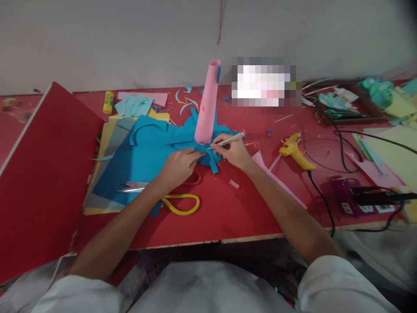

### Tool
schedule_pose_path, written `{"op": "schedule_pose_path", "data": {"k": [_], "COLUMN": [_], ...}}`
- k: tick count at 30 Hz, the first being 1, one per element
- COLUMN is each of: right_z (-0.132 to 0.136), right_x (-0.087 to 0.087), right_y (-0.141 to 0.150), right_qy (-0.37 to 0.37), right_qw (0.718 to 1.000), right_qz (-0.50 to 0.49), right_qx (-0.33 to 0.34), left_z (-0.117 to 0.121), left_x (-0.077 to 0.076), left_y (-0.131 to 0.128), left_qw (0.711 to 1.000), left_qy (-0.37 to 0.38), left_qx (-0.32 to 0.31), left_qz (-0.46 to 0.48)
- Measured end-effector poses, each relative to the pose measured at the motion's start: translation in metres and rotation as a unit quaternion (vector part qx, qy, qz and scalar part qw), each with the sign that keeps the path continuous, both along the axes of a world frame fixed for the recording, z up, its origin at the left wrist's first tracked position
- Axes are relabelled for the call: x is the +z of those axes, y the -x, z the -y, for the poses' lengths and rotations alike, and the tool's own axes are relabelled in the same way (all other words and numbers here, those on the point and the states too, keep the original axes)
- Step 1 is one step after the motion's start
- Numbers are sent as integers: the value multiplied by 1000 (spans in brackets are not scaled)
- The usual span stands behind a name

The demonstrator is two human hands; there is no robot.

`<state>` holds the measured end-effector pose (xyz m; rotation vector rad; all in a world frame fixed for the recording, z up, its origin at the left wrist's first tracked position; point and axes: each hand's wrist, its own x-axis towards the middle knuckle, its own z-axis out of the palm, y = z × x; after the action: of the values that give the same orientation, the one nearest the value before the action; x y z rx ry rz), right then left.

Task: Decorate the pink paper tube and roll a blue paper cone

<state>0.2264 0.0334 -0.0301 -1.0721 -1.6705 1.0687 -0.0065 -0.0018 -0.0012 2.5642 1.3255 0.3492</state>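
My right hand [235, 153] is closed around a slim pale pen [230, 139], its tip down at the blue paper cutout [224, 129]. Beside it, my left hand [180, 167] rests on the blue paper with its index finger stretched toward the pen tip; it holds nothing that I can see. A pink paper tube [207, 102] stands slightly tilted on the cutout, just beyond both hands. Blue paper sheets [124, 156] lie under and left of my left hand. Scissors with yellow and orange handles [182, 204] lie partly beneath my left forearm.
A yellow glue gun [297, 151] with its cord lies to the right, near a purple box [348, 195]. At the back are a glue stick [108, 102], paper scraps [135, 104] and a dark tray [353, 114]. A red panel [48, 174] slants up at left.
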Motion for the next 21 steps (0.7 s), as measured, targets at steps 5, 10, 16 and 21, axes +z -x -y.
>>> {"op": "schedule_pose_path", "data": {"k": [5, 10, 16, 21], "right_z": [-1, 0, 0, 2], "right_x": [0, -1, -1, 5], "right_y": [0, 0, 0, -1], "right_qy": [-15, -3, -3, -42], "right_qw": [1000, 1000, 1000, 997], "right_qz": [9, -1, 4, 28], "right_qx": [-10, 17, 19, -51], "left_z": [0, 0, 0, 0], "left_x": [-1, 1, 3, -1], "left_y": [0, -1, -1, 1], "left_qw": [1000, 1000, 1000, 1000], "left_qy": [-4, 4, 9, 6], "left_qx": [4, 6, 6, 4], "left_qz": [0, -18, -17, -2]}}
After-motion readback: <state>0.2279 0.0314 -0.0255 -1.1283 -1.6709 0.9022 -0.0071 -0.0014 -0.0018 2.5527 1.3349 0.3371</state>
